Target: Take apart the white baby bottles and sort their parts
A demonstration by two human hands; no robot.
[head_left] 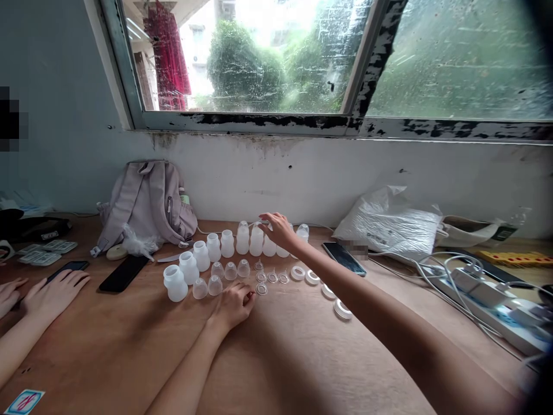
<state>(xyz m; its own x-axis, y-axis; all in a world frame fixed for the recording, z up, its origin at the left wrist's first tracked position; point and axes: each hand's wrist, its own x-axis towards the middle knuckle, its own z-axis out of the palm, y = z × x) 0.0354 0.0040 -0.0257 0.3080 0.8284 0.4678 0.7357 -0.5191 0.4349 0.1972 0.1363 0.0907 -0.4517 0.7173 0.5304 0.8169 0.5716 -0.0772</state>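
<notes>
1. At the far left edge, a co-worker's hand (56,288) lies flat on the wooden table (276,357), fingers spread, beside a black phone (68,267).
2. A 2nd dark phone (123,273) lies in front of a grey backpack (149,202) that leans on the wall.
3. A curved row of white plastic bottles (201,255) stands upright from the near left to the far middle of the table, close together.
4. In front of that row sit small clear dome caps (230,271), and next to them smaller clear valves (272,277).
5. The left hand (235,304) rests on the table, fingers curled under in a loose fist, just beside a clear valve (261,289); whether it pinches anything I cannot tell.
6. The right hand (279,229) reaches over the far end of the bottle row, fingers bent down and loosely spread, touching or just above the bottle tops; a grip is not clear.
7. White rings (342,309) lie in a line to the right.
8. Further right are a 3rd phone (344,257), a white plastic bag (389,222) and a power strip (492,300) with cables.
</notes>
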